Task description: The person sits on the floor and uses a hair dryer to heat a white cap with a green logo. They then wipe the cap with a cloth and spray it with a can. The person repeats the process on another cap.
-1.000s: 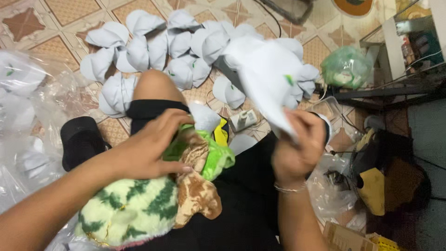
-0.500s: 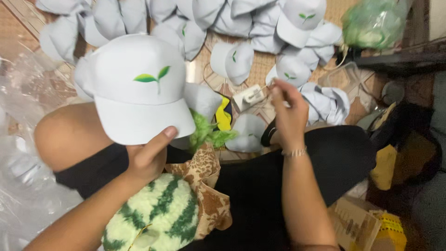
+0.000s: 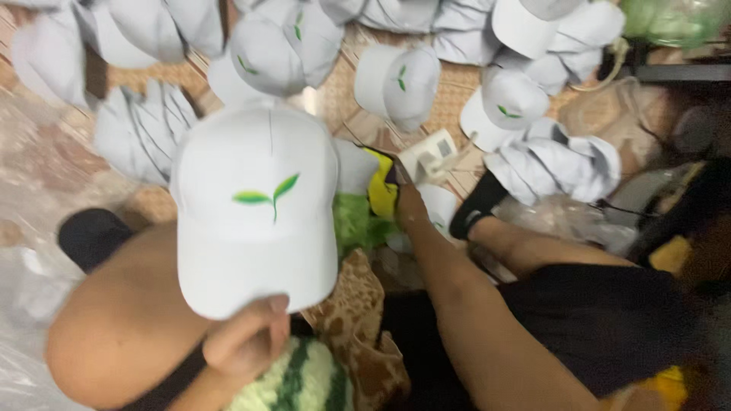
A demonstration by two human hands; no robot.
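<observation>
My left hand (image 3: 247, 342) gripped a white baseball cap (image 3: 255, 209) by the edge of its brim, thumb on top, holding it up over my left knee with the green leaf emblem facing me. My right hand (image 3: 411, 199) reached out over the floor toward a small white tag gun (image 3: 430, 156); motion blur hid the fingers, so I could not tell whether they had closed on it.

Just beside that hand lay a yellow-and-green bundle of cloth (image 3: 369, 209). At the top right corner sat a green-tinted plastic bag (image 3: 674, 19), its contents too blurred to make out. Crumpled clear plastic wrapping (image 3: 30, 297) lay at my left, and more of it near my right leg.

Across the top, many more white caps (image 3: 400, 80) lay scattered and heaped on a patterned tile floor (image 3: 53, 164), some showing the same leaf emblem, some folded flat. A plush cushion striped green and cream like a watermelon (image 3: 301, 384) rested in my lap, with a brown patterned cloth (image 3: 358, 327) beside it. I sat on the floor in black shorts (image 3: 601, 320).
</observation>
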